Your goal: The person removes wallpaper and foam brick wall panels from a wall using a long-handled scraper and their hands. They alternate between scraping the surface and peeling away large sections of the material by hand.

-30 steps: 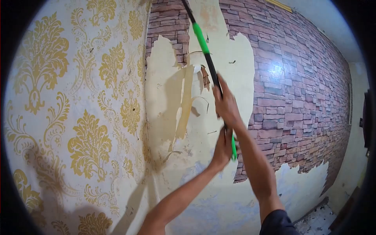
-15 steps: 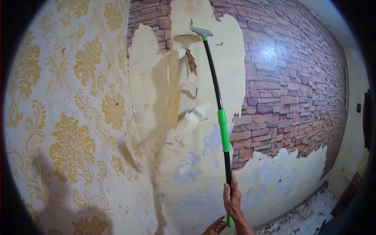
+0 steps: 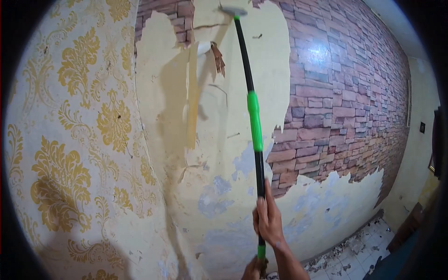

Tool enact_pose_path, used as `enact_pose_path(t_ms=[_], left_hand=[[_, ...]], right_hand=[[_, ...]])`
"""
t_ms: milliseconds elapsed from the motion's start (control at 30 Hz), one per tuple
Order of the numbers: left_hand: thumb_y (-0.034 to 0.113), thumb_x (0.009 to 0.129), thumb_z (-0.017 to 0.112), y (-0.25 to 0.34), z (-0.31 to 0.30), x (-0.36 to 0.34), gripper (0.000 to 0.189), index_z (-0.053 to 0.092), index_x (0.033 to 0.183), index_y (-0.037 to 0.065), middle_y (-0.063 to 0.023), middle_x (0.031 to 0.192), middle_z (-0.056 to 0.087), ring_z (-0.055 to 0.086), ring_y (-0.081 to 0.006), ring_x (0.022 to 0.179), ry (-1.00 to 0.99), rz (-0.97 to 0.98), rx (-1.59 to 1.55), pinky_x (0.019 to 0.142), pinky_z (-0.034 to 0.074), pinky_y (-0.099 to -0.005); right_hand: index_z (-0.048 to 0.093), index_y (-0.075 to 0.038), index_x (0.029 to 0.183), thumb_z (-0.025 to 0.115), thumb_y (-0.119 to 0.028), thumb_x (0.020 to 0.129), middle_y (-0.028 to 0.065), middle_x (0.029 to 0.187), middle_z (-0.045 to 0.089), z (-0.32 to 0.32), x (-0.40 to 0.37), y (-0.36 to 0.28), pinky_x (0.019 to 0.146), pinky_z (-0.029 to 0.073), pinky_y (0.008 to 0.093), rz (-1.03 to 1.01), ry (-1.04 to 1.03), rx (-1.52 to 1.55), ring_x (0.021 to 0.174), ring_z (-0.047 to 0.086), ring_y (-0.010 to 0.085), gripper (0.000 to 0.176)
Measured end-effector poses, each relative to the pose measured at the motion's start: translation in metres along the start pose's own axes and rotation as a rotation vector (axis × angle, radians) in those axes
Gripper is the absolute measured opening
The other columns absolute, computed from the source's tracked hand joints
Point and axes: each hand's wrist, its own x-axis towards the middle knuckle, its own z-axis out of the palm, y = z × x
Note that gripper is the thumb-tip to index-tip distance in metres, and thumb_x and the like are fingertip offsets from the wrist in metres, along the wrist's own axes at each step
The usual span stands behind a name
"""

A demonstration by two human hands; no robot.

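Observation:
A long-handled scraper (image 3: 255,123) with a black pole and green grips reaches up the wall. Its grey head (image 3: 233,10) is against or very near the bare, cream-coloured part of the wall (image 3: 261,60), near the top of the view. My right hand (image 3: 269,219) is wrapped around the black pole below the middle green grip. Lower down, my left hand (image 3: 253,270) closes around the green bottom end, partly cut off by the frame edge. Left of the pole, a torn strip of paper (image 3: 192,102) hangs from the wall, with a curled brown-backed scrap (image 3: 218,60) beside it.
Brick-patterned wallpaper (image 3: 340,93) with ragged edges covers the right side. Gold-patterned wallpaper (image 3: 74,163) covers the adjoining wall on the left. Paper scraps lie on the tiled floor (image 3: 357,256) at lower right, near dark furniture (image 3: 408,228).
The scraper head has gone higher up the wall. A loose white flap left of the pole is gone from its place. My left hand has closed on the bottom end; the view has shifted slightly.

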Motion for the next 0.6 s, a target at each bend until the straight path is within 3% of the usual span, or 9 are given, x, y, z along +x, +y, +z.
enact_pose_path(t_ms=[100, 167, 267, 400, 467, 500, 567, 600], left_hand=[[0.047, 0.108, 0.055, 0.038, 0.010, 0.005, 0.037, 0.064, 0.105, 0.011, 0.0013, 0.070, 0.053, 0.044, -0.0091, 0.056, -0.037, 0.004, 0.001, 0.050, 0.037, -0.0267], [0.046, 0.110, 0.052, 0.020, 0.004, 0.005, 0.038, 0.063, 0.110, 0.009, 0.0007, 0.074, 0.055, 0.047, -0.0089, 0.059, -0.036, -0.018, 0.013, 0.053, 0.039, -0.0267], [0.043, 0.112, 0.049, -0.012, -0.010, 0.002, 0.039, 0.061, 0.118, 0.007, -0.0002, 0.080, 0.058, 0.052, -0.0086, 0.064, -0.034, -0.099, 0.050, 0.058, 0.043, -0.0268], [0.041, 0.115, 0.044, -0.020, -0.035, 0.035, 0.042, 0.058, 0.128, 0.003, -0.0013, 0.089, 0.062, 0.058, -0.0081, 0.071, -0.130, -0.232, 0.228, 0.064, 0.048, -0.0268], [0.046, 0.114, 0.043, 0.104, 0.031, 0.053, 0.042, 0.058, 0.111, 0.007, 0.0054, 0.075, 0.053, 0.046, -0.0039, 0.060, -0.120, 0.007, 0.103, 0.053, 0.037, -0.0250], [0.049, 0.114, 0.041, 0.124, 0.027, 0.076, 0.049, 0.048, 0.133, 0.005, -0.0051, 0.097, 0.059, 0.054, -0.0086, 0.069, -0.215, -0.007, 0.171, 0.064, 0.046, -0.0269], [0.051, 0.113, 0.039, 0.158, 0.037, 0.101, 0.065, 0.038, 0.156, 0.002, -0.0155, 0.118, 0.066, 0.061, -0.0133, 0.077, -0.311, -0.012, 0.239, 0.075, 0.054, -0.0288], [0.046, 0.113, 0.043, 0.177, 0.052, 0.095, 0.060, 0.040, 0.156, 0.003, -0.0140, 0.118, 0.065, 0.059, -0.0109, 0.076, -0.270, 0.152, 0.211, 0.072, 0.052, -0.0288]], right_hand=[[0.021, -0.016, 0.170, 0.044, -0.020, 0.114, -0.0018, 0.070, 0.049, 0.002, 0.011, 0.013, 0.052, 0.043, 0.0275, -0.062, 0.021, -0.018, 0.057, 0.044, 0.0068, 0.060], [0.022, -0.015, 0.170, 0.046, -0.019, 0.113, -0.0004, 0.069, 0.052, 0.001, -0.003, 0.036, 0.053, 0.044, 0.0291, -0.107, 0.074, -0.192, 0.056, 0.047, 0.0080, 0.061], [0.023, -0.014, 0.169, 0.046, -0.015, 0.112, 0.0010, 0.067, 0.052, 0.001, -0.045, 0.066, 0.054, 0.044, 0.0290, -0.042, 0.093, -0.174, 0.056, 0.049, 0.0097, 0.061], [0.023, -0.015, 0.169, 0.047, -0.018, 0.113, 0.0003, 0.071, 0.053, 0.006, 0.017, 0.032, 0.054, 0.045, 0.0295, -0.184, 0.113, -0.220, 0.056, 0.047, 0.0085, 0.061], [0.022, -0.016, 0.169, 0.048, -0.022, 0.114, -0.0010, 0.072, 0.051, 0.009, 0.075, -0.002, 0.052, 0.044, 0.0286, -0.240, 0.099, -0.172, 0.055, 0.046, 0.0072, 0.062], [0.022, -0.016, 0.170, 0.048, -0.024, 0.114, -0.0020, 0.071, 0.049, 0.010, 0.100, -0.019, 0.051, 0.043, 0.0276, -0.245, 0.079, -0.123, 0.055, 0.045, 0.0064, 0.062], [0.022, -0.017, 0.170, 0.048, -0.025, 0.114, -0.0028, 0.071, 0.047, 0.013, 0.122, -0.054, 0.050, 0.042, 0.0261, -0.224, 0.053, -0.069, 0.055, 0.044, 0.0055, 0.062], [0.022, -0.017, 0.170, 0.048, -0.026, 0.114, -0.0036, 0.070, 0.045, 0.014, 0.125, -0.063, 0.049, 0.040, 0.0246, -0.195, 0.029, -0.013, 0.054, 0.042, 0.0046, 0.062]])
